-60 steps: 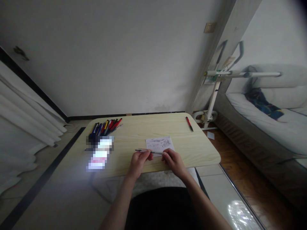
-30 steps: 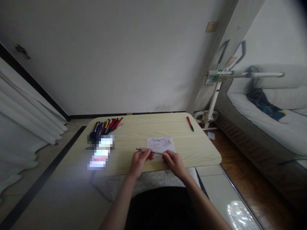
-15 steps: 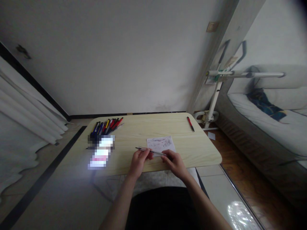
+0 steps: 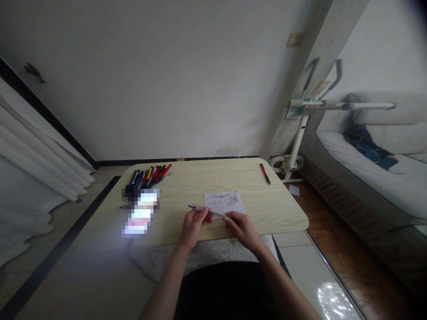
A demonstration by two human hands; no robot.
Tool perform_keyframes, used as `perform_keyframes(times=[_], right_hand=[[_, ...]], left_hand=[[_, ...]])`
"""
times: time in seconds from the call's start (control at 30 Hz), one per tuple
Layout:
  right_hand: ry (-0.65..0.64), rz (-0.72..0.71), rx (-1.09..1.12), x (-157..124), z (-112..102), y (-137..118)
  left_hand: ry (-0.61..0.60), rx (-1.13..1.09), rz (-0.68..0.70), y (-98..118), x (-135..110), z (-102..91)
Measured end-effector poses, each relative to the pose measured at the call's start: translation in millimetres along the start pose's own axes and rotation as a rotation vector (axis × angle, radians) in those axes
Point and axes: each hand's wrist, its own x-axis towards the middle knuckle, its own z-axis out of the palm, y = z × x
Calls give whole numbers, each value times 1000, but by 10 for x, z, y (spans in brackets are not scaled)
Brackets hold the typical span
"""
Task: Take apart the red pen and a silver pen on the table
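Observation:
Both my hands hold one thin pen [image 4: 207,211] level above the near edge of a light wooden table [image 4: 193,184]. My left hand [image 4: 193,227] pinches the pen's left part, and its tip sticks out to the left. My right hand [image 4: 243,227] grips its right end with closed fingers. Just behind the pen lies a small white paper [image 4: 224,202] covered with scribbles.
Several coloured pens [image 4: 148,176] lie in a row at the table's far left, with a blurred patch [image 4: 139,212] in front of them. A single red pen [image 4: 264,173] lies at the far right. A white stand [image 4: 300,129] and a grey sofa [image 4: 373,164] are to the right.
The hands and the pen stay almost still; the view has shifted very slightly.

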Motion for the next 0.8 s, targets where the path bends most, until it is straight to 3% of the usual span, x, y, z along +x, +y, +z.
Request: perform_keyframes(times=[0.3,0.53,0.8], right_hand=[[-37,28,2,4,14,44],[16,68,74,0,27,80],[13,63,52,-5,21,53]], left_hand=[[-18,16,13,-2,-3,0],[-12,-68,-31,30,0,16],[5,-8,4,18,-18,30]])
